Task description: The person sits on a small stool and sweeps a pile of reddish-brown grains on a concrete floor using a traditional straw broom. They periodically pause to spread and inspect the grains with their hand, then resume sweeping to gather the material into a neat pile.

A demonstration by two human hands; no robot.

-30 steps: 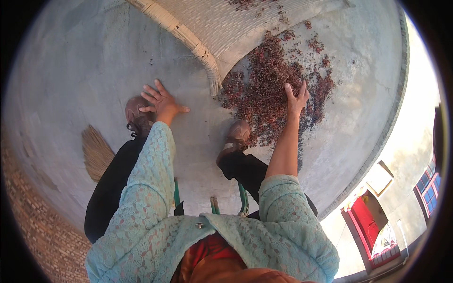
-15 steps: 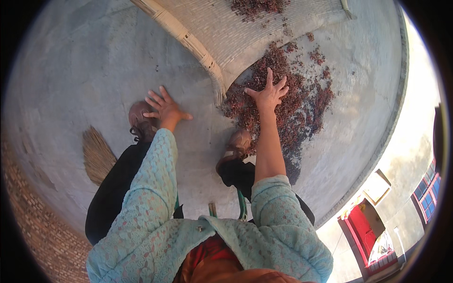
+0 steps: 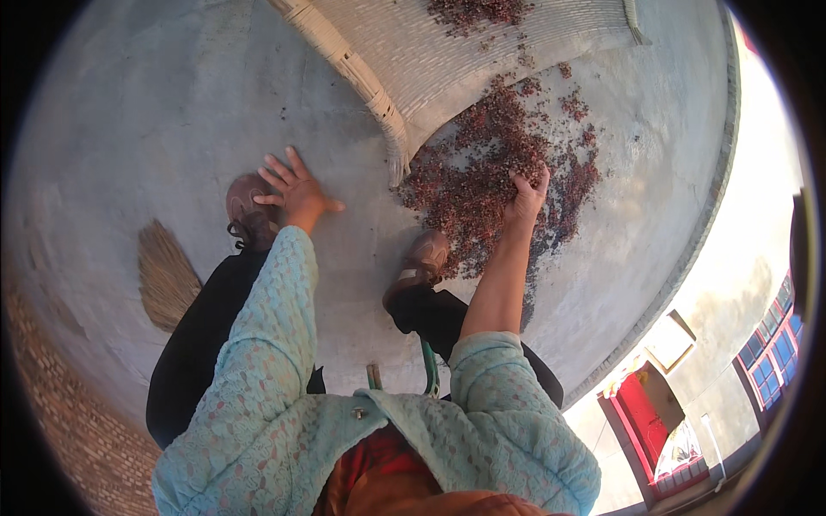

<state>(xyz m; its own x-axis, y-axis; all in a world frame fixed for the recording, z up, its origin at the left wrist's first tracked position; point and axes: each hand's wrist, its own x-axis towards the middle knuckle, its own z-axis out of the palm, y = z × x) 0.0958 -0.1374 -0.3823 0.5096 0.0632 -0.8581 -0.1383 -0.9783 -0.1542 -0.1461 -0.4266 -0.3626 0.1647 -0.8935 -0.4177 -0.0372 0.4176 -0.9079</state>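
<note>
A loose spread of small dark-red dried berries, like peppercorns (image 3: 477, 185), lies on the concrete ground in front of my right foot. Over its right part, my right hand (image 3: 527, 202) is closed, with thumb and fingers curled inward at the berries. Whatever the fingers hold is hidden. My left hand (image 3: 301, 196) is open beside my left shoe (image 3: 249, 206), fingers spread and nothing in it. Above the berries lies the corner of a woven mat (image 3: 447, 77) with a thick bound edge. More of the berries (image 3: 482, 12) are heaped on the mat.
A straw whisk broom (image 3: 168, 275) lies left of my left leg. My right shoe (image 3: 422, 262) stands at the near edge of the berries. Green metal legs (image 3: 430, 370) show between my knees. Brick paving (image 3: 60, 413) is at lower left; a red doorway (image 3: 650, 421) is at lower right.
My right hand has moved right and slightly nearer, and its spread fingers have curled closed over the berries. My left hand stays open, shifted slightly left in view.
</note>
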